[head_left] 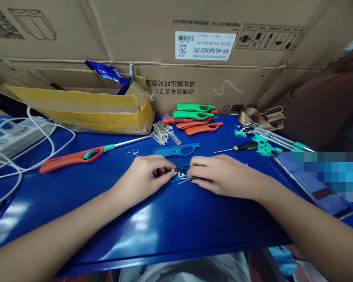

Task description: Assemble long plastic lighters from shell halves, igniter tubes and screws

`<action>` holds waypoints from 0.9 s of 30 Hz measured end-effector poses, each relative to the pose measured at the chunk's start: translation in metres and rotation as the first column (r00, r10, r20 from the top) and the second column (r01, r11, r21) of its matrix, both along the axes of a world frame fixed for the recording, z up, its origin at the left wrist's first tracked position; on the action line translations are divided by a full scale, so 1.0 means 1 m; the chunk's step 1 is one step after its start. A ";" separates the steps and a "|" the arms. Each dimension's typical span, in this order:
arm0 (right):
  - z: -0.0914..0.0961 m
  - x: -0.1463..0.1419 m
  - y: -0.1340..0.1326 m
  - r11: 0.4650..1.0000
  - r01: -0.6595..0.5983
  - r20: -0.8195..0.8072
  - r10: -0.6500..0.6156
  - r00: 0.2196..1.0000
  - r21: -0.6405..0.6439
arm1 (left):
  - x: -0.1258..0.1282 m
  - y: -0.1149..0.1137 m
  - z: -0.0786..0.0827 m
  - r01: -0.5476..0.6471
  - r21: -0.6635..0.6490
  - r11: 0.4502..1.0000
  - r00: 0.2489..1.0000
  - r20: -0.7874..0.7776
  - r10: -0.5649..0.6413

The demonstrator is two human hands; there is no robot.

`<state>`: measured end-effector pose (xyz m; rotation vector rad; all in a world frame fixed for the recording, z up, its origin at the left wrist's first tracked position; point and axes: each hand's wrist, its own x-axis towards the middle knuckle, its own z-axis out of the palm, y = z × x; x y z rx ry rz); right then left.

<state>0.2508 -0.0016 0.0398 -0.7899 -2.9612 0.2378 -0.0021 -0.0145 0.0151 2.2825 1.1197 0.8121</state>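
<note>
Between my hands lies a blue lighter shell half (pixel 174 179), mostly covered by my fingers. My left hand (pixel 148 172) pinches a small black igniter part (pixel 179 170) at the shell, with a white wire (pixel 182 176) curling from it. My right hand (pixel 213 172) is closed over the shell's right end; its fingertips hide exactly what they grip. A thin metal piece (pixel 184 181) pokes out by the right fingertips. Just beyond, another blue shell half (pixel 176 150) lies with its hollow side up.
Behind are clear fuel tanks (pixel 161 133), orange shells (pixel 204 128) and green shells (pixel 194 115). Left are small screws (pixel 132 152), an assembled lighter (pixel 73 158) and a yellow-taped box (pixel 91 113). Right are a screwdriver (pixel 245 146), metal tubes (pixel 278 137), green triggers (pixel 266 148) and a phone (pixel 308 184).
</note>
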 end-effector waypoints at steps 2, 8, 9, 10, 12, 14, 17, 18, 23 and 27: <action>0.001 -0.001 -0.001 0.998 -0.015 0.029 0.013 0.999 0.057 | 0.000 0.000 0.000 0.003 0.002 1.000 1.000 -0.002 -0.003; 0.003 -0.004 -0.004 0.995 -0.015 0.064 0.009 0.998 0.096 | -0.001 0.001 0.001 0.003 0.009 1.000 1.000 -0.008 -0.003; 0.003 -0.003 -0.004 0.997 -0.009 0.051 0.005 0.999 0.082 | -0.001 0.001 0.001 0.002 0.007 1.000 1.000 -0.009 -0.002; 0.002 -0.003 -0.003 0.998 -0.003 0.036 0.001 0.999 0.060 | -0.001 0.001 0.001 0.001 0.004 1.000 1.000 -0.008 -0.001; 0.002 -0.001 -0.002 1.000 0.013 0.000 -0.013 1.000 0.008 | -0.001 0.001 0.001 0.001 -0.003 1.000 1.000 -0.006 -0.001; 0.002 0.000 0.000 0.998 0.027 -0.032 -0.028 0.999 -0.051 | -0.001 0.001 0.001 0.004 -0.003 1.000 1.000 -0.002 -0.004; 0.004 0.004 0.001 0.989 0.042 -0.053 -0.050 0.997 -0.142 | -0.001 0.001 0.000 0.005 0.002 1.000 1.000 0.001 -0.005; 0.005 0.004 0.001 0.985 0.043 -0.058 -0.054 0.997 -0.169 | -0.001 0.001 0.000 0.002 0.003 1.000 1.000 0.001 -0.002; 0.007 0.003 0.000 0.966 0.022 -0.170 -0.068 0.983 -0.258 | 0.000 0.001 0.001 0.009 0.013 1.000 1.000 0.008 -0.009; -0.003 -0.005 0.001 0.968 0.088 -0.324 -0.164 0.932 -0.236 | 0.001 0.000 0.002 0.029 0.040 0.999 0.999 0.028 -0.030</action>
